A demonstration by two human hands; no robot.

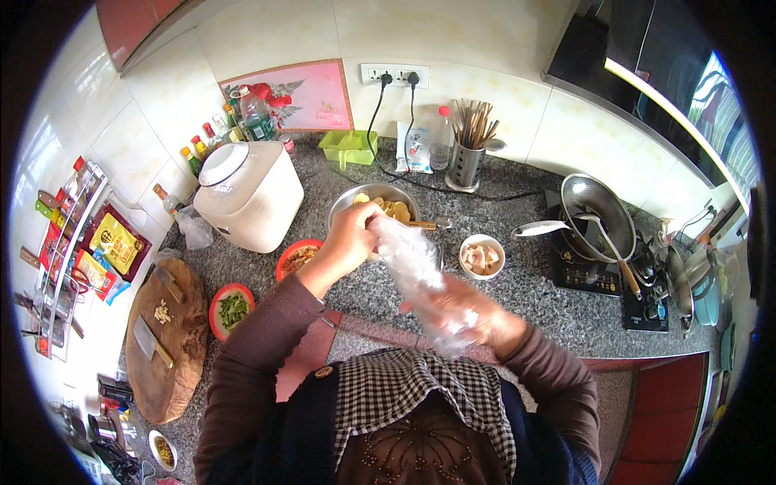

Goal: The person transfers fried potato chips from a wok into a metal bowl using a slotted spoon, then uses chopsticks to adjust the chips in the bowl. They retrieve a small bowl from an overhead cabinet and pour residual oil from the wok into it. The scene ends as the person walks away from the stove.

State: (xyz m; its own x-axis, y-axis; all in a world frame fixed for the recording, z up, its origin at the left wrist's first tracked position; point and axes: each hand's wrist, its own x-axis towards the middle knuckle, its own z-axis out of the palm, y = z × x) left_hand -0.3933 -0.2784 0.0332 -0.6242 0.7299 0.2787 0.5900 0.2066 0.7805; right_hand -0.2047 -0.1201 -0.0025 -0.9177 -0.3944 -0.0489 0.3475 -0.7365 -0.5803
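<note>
A crumpled clear plastic bag point(409, 251) stretches between my two hands. My left hand point(354, 236) pinches its upper end in front of a steel bowl point(334, 203) of pale yellow slices, possibly potato. Lower and to the right, my right hand point(470, 312) is closed around the bag's other end, partly seen through the film. A white bowl of pale meat pieces point(482, 257) stands to the right of the bag. Left of my left hand lie a red-rimmed dish of chopped food point(297, 257) and a red-rimmed plate of cut green vegetables point(233, 310).
A wooden chopping board point(182, 351) at the left holds a cleaver point(145, 339), a smaller knife and chopped garlic. Behind stand a white rice cooker point(254, 194), a green plastic basket point(348, 147) and a chopstick holder point(465, 167). A wok point(597, 212) sits on an induction cooker at the right.
</note>
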